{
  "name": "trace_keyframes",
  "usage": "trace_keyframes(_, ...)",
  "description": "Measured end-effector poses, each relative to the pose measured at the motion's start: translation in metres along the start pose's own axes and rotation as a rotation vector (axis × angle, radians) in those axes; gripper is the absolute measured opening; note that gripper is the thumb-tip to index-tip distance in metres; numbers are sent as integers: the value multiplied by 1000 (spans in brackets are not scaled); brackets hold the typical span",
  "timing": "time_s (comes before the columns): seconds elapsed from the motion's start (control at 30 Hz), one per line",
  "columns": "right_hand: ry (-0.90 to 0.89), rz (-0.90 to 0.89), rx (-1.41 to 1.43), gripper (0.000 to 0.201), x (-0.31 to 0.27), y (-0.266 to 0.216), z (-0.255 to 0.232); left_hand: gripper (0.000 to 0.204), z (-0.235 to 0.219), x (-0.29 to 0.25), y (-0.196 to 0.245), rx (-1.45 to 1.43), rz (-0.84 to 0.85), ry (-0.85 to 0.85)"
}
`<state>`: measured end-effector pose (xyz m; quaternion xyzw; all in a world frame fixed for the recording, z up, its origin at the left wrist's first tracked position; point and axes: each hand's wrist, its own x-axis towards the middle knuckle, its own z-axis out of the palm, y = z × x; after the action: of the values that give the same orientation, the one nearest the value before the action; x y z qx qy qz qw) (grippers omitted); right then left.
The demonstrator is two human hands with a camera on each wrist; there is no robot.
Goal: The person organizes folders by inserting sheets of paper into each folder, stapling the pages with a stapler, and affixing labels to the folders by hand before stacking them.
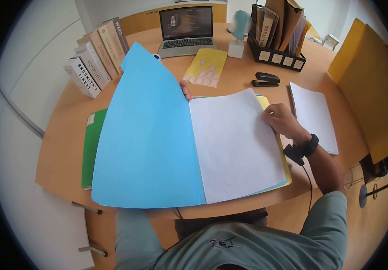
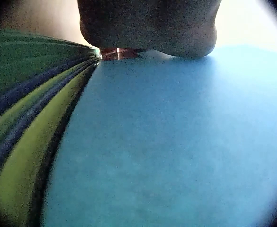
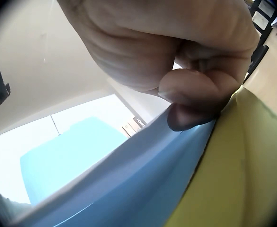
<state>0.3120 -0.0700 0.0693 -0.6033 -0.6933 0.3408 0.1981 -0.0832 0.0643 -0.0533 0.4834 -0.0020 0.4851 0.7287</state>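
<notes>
Beneath both the left hand (image 1: 185, 90) and the right hand (image 1: 285, 120) spreads a light wood desk (image 1: 63, 155) with a curved edge. Well beyond the left hand stands a low wooden cabinet (image 1: 135, 23). A pale wall (image 1: 351, 8) shows beyond the right hand, and farther to its right rises a tall yellow panel (image 1: 367, 85). Well left of the left hand, a white surface (image 1: 23, 135) is crossed by a dark seam; whether it is wall or furniture is unclear. Orange-brown floor (image 1: 374, 220) shows below and right of the right hand. The light is bright and pale.
</notes>
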Motion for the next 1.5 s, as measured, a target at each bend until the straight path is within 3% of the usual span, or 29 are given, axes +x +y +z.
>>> trace_keyframes(0.57, -38, -4, 27, 28, -12, -9, 4, 47, -3, 1, 6, 31, -4, -23)
trace_keyframes(0.67, 27, -24, 0, 30, -16, -12, 5, 47, -2, 1, 5, 24, 2, -46)
trace_keyframes(0.77, 101, -208, -207, 32, -11, -1, 8, 47, -2, 0, 5, 20, 11, -67)
trace_keyframes(1.27, 91, -179, -220, 32, -4, 10, 4, 49, 5, 5, 2, 0, 52, -243)
trace_keyframes(1.5, 298, -328, -267, 32, 50, 29, -36, 50, 5, 17, 0, -27, 57, -371)
